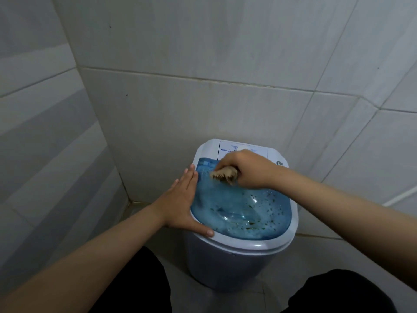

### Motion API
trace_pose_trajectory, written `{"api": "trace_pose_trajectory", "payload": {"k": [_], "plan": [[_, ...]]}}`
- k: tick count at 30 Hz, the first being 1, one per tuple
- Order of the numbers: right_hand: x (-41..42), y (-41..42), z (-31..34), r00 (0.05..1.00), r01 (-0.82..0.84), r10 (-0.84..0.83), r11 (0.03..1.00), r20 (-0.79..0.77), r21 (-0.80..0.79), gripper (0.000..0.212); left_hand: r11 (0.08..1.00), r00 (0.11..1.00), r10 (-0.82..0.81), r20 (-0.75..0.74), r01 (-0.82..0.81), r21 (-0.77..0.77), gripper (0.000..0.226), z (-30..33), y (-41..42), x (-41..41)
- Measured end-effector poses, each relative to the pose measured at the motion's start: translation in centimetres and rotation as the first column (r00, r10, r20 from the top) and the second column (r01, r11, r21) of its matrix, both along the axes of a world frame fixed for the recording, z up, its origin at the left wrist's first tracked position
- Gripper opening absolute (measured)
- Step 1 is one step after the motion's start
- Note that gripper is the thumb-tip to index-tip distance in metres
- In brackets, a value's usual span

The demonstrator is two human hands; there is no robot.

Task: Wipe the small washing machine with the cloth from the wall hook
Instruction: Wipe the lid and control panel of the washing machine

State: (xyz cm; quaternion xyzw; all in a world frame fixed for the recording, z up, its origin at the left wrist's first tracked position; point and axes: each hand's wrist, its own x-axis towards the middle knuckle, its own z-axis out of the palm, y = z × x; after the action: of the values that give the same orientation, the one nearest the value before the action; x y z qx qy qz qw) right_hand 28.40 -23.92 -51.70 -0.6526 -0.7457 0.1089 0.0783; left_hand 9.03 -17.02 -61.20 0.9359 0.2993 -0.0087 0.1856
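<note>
Cloth (224,175), soft and limp, sits bunched in the clenched right hand (247,169). Left hand (180,199) lies flat, fingers together, steadying the light washing machine (248,245).

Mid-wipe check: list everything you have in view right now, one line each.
washing machine: one, white-grey, standing in the tiled corner
lid: one, translucent blue, closed on the machine, dark specks toward its near right
control panel: one, white, behind the lid
cloth: one, beige, bunched on the lid's far edge
wall tiles: many, pale grey, behind and at both sides
left hand: flat on the machine's left rim
right hand: gripping the cloth
</note>
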Motion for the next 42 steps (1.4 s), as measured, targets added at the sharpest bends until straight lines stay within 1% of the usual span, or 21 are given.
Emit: {"api": "trace_pose_trajectory", "payload": {"k": [3,6,10,12,16,19,23,26,30,33,35,37,39,40,42], "plan": [[0.3,3.8,-1.1,0.996,0.083,-0.086,0.992,0.026,0.093,0.034,1.0,1.0,0.003,0.011,-0.003,0.001,0.155,0.1,0.0,0.0],[-0.1,6.3,-2.9,0.989,0.098,-0.109,0.99,0.102,0.101,0.041,1.0,1.0,0.007,0.021,-0.007,-0.001,0.155,-0.1,0.1,0.1],[-1.4,6.7,-4.6,0.936,0.073,-0.11,0.99,0.334,0.121,0.044,1.0,0.999,0.01,0.046,-0.01,-0.002,0.155,-0.3,0.2,0.0],[-1.7,5.8,-4.7,0.918,0.044,-0.094,0.99,0.385,0.135,0.046,1.0,0.998,0.006,0.058,-0.006,0.002,0.155,-0.4,0.3,0.0],[-1.3,2.8,-5.5,0.951,-0.015,-0.025,0.992,0.309,0.127,0.052,1.0,0.999,0.002,0.049,-0.003,0.014,0.156,-0.6,0.4,0.1],[-1.6,0.6,-5.9,0.948,-0.085,0.048,0.991,0.315,0.104,0.055,1.0,1.0,0.002,0.031,-0.003,0.011,0.155,-0.5,0.3,0.0],[-2.2,-1.6,-5.7,0.939,-0.149,0.121,0.987,0.322,0.066,0.048,1.0,1.0,0.006,0.009,-0.006,0.002,0.155,-0.2,0.0,0.0],[-2.3,-2.7,-5.5,0.922,-0.227,0.196,0.972,0.335,0.057,0.045,1.0,1.0,0.007,0.002,-0.007,0.004,0.156,-0.1,-0.1,-0.1],[-2.3,-4.2,-4.7,0.901,-0.302,0.291,0.953,0.322,-0.018,0.045,1.0,1.0,0.007,0.002,-0.007,0.008,0.158,0.0,-0.1,-0.1],[-1.8,-4.8,-3.8,0.915,-0.296,0.308,0.951,0.261,-0.083,0.045,1.0,1.0,0.008,0.007,-0.008,0.003,0.158,0.0,-0.1,-0.1],[-1.1,-4.7,-2.7,0.952,-0.241,0.265,0.958,0.155,-0.158,0.045,1.0,1.0,0.012,0.016,-0.012,0.001,0.157,-0.1,-0.1,-0.1],[0.0,-4.3,-1.4,0.988,-0.141,0.149,0.971,0.03,-0.196,0.047,1.0,0.999,0.017,0.027,-0.017,-0.003,0.157,-0.1,-0.1,-0.1],[1.4,-3.7,-0.7,1.0,-0.012,0.009,0.993,-0.023,-0.115,0.048,1.0,0.999,0.016,0.028,-0.016,-0.001,0.157,-0.1,0.0,-0.1],[2.1,-3.3,-0.6,0.998,0.061,-0.062,0.997,-0.021,-0.051,0.047,1.0,1.0,0.013,0.026,-0.013,-0.001,0.156,-0.1,0.0,-0.1],[3.3,-2.2,-1.1,0.983,0.179,-0.181,0.982,0.031,0.062,0.042,1.0,1.0,0.009,0.025,-0.009,-0.008,0.155,-0.1,0.0,-0.2]]}}
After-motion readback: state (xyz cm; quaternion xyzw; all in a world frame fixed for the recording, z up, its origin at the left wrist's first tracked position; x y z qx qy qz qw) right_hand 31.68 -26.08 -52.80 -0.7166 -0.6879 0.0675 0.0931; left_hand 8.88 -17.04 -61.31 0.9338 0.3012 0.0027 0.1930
